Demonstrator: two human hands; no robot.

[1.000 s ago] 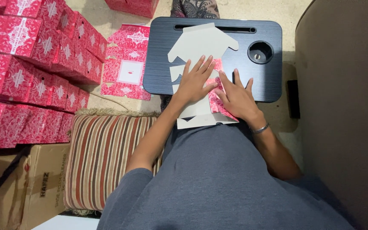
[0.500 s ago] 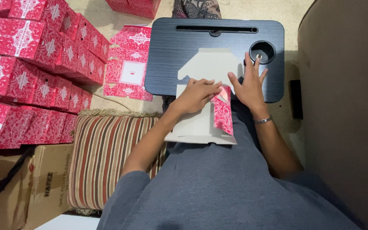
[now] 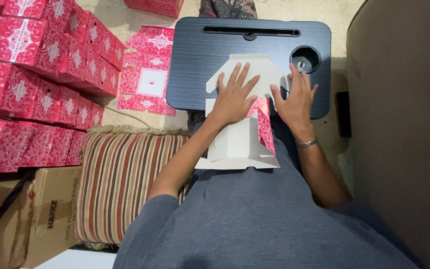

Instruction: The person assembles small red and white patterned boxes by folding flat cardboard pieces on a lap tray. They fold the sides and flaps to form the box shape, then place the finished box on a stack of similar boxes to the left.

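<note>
Both hands lie spread and flat: left hand point(image 3: 235, 94) on the box blank point(image 3: 240, 139), right hand point(image 3: 294, 97) at the tray's point(image 3: 195, 65) near edge.

Two hands show, the left hand point(image 3: 235, 95) and the right hand point(image 3: 295, 99), both spread flat on one unfolded carton blank point(image 3: 242, 142), white inside and red outside. There is one dark lap desk point(image 3: 195, 65) with one round cup hole point(image 3: 304, 59), one striped cushion point(image 3: 120, 184), one brown cardboard box point(image 3: 21, 214) and one bracelet point(image 3: 306, 144). One flat red carton sheet point(image 3: 148, 69) lies on the floor; the stacked red boxes point(image 3: 31, 74) are many, too overlapped to count exactly.
</note>
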